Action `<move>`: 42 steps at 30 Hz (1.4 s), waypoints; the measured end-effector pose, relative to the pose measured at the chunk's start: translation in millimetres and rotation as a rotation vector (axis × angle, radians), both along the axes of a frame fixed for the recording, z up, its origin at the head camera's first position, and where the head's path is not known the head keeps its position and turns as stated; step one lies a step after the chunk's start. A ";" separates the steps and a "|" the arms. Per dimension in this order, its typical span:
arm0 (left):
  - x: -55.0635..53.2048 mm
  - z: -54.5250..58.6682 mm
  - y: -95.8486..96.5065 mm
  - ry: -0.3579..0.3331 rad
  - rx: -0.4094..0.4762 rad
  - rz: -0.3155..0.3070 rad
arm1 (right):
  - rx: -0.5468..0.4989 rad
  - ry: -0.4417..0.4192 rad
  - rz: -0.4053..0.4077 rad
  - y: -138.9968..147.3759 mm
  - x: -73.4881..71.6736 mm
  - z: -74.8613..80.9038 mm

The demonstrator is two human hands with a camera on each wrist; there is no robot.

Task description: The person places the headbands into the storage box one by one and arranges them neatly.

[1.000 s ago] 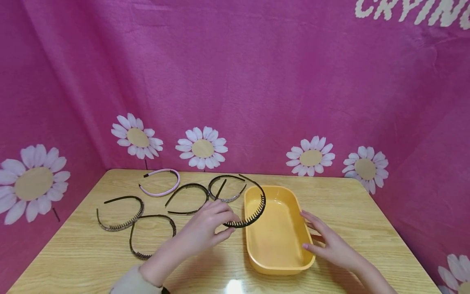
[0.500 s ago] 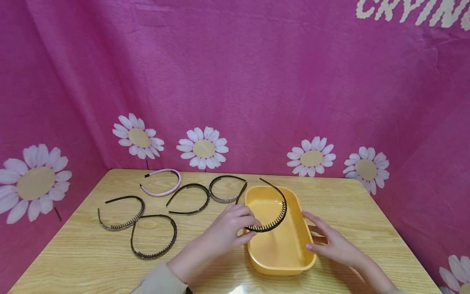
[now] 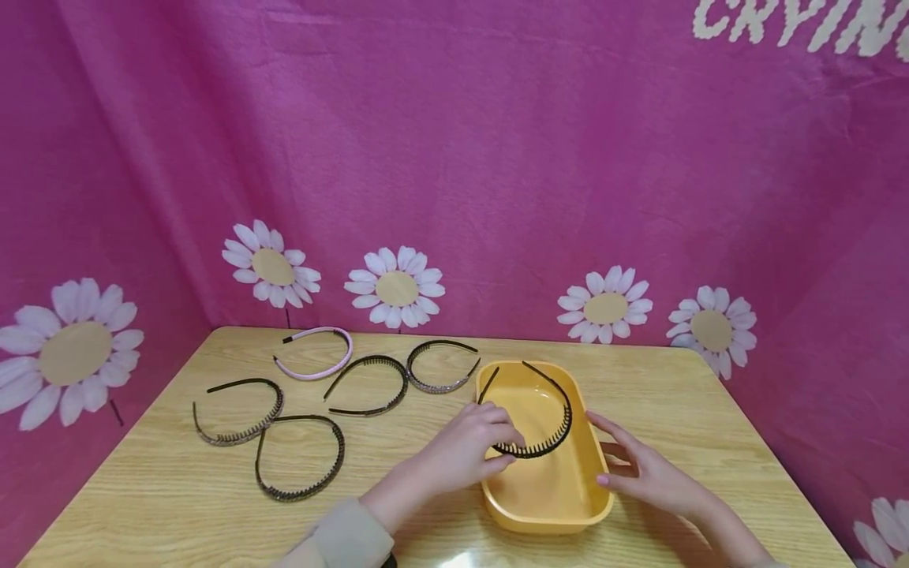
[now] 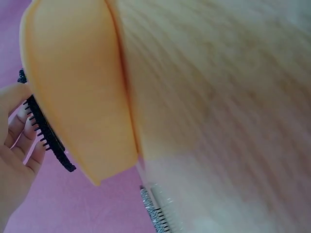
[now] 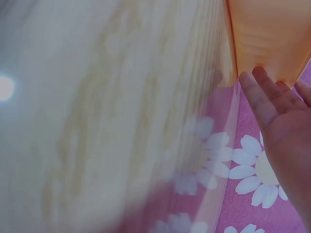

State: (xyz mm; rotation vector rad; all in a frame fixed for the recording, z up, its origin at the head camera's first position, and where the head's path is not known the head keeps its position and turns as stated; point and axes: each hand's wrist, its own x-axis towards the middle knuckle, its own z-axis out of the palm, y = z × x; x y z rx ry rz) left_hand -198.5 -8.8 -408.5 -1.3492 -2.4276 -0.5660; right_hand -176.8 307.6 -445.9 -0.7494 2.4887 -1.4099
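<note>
In the head view, my left hand (image 3: pixel 472 446) pinches a black headband (image 3: pixel 547 447) with comb teeth at its curved middle. The headband is over the yellow-orange plastic basin (image 3: pixel 540 524), its two ends pointing away from me. The left wrist view shows thumb and fingers on either side of the same headband (image 4: pixel 44 124), close to the basin's rim. Against the basin's right side lies my right hand (image 3: pixel 653 476), fingers extended. Its fingertips touch the outer wall in the right wrist view, where the hand (image 5: pixel 286 128) looks relaxed.
Left of the basin lie several headbands: a lilac one (image 3: pixel 349 351) at the back, a dark toothed one (image 3: pixel 402 371), a glittery one (image 3: pixel 429 387) near the basin, and two overlapping ones, glittery (image 3: pixel 241 436) and dark (image 3: pixel 291 496). A pink flowered cloth (image 3: pixel 483 173) borders the wooden table (image 3: pixel 163 505).
My left hand has carried the black headband rightward and a little toward me, from the basin's left edge to over its inside. The right hand has stayed at the basin's side.
</note>
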 end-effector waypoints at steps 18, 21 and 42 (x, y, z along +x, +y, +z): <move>-9.2 -10.9 23.3 -0.042 -0.162 -0.037 | 0.033 -0.024 -0.016 4.9 -0.5 -2.9; -10.8 -12.2 26.5 -0.076 -0.172 -0.046 | 0.022 -0.030 -0.005 4.9 -1.0 -2.9; -29.4 -12.0 45.8 -0.322 -0.395 -0.074 | 0.014 -0.004 0.035 3.3 -1.9 1.0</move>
